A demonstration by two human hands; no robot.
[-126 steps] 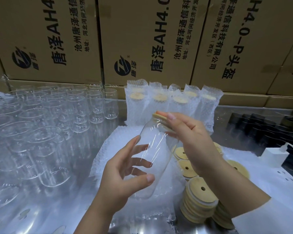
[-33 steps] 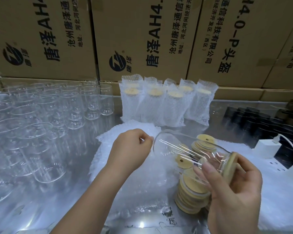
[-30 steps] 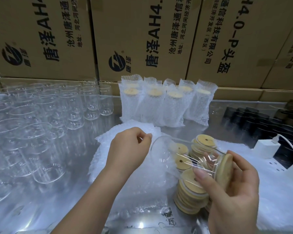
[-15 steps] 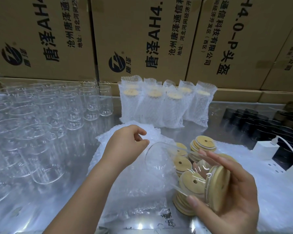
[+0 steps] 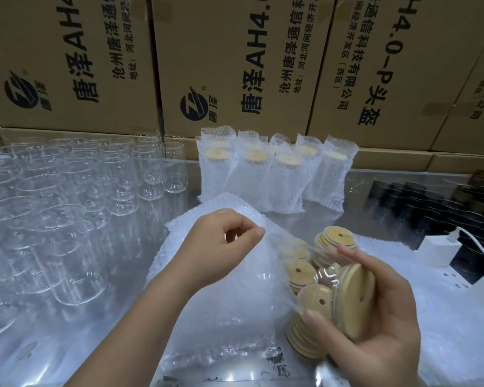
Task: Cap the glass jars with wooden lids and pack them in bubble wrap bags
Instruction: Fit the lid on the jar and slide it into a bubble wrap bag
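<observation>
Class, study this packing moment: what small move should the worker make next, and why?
Probably slide the capped jar base-first into the bubble wrap bag: the right hand holds it sideways, wooden lid on, and the left hand pinches the bag's edge up.

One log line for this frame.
phase: bagging | left hand pinches bubble wrap bag edge | right hand grips capped jar at wooden lid, base toward bag
</observation>
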